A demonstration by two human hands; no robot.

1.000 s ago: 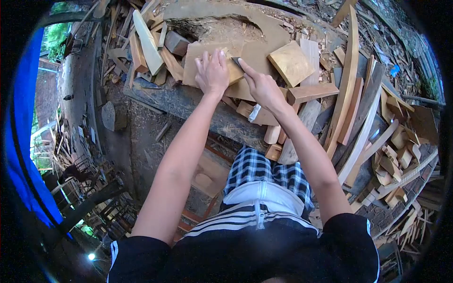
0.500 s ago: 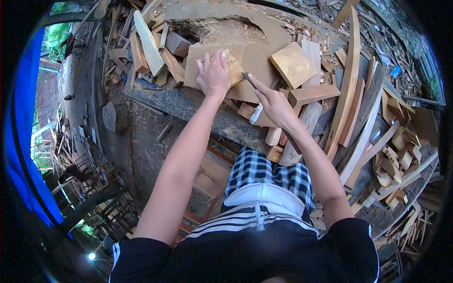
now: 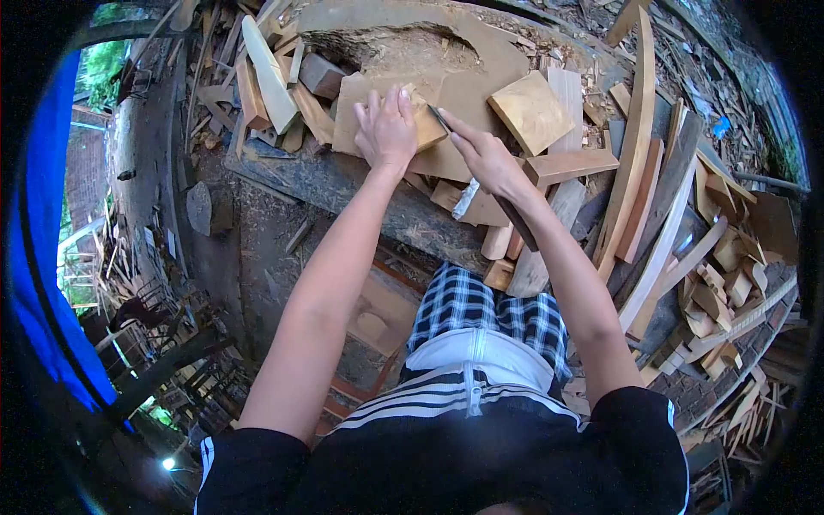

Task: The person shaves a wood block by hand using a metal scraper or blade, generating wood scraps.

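My left hand (image 3: pixel 386 127) rests on a pale wood block (image 3: pixel 429 127), its fingers spread over the block's left part. The block lies on a brown flat board (image 3: pixel 463 94) on the workbench. My right hand (image 3: pixel 489 161) is closed around a long dark tool (image 3: pixel 520 225), whose narrow tip touches or nearly touches the block's right edge. The tool's other end runs back beneath my right forearm. Right of my hands lies a square wood block (image 3: pixel 532 113), with a reddish wood piece (image 3: pixel 573 165) below it.
Loose wood offcuts (image 3: pixel 279 81) lie at the bench's left end. Long curved planks (image 3: pixel 633 154) stretch along the right side, beside a heap of small offcuts (image 3: pixel 721 296). A round stump (image 3: pixel 209 209) stands on the ground at left. A blue tarp (image 3: pixel 43 223) hangs far left.
My right hand and the tool have moved slightly up and to the left, with the tip now farther along the block's right edge. My left hand has shifted slightly left.
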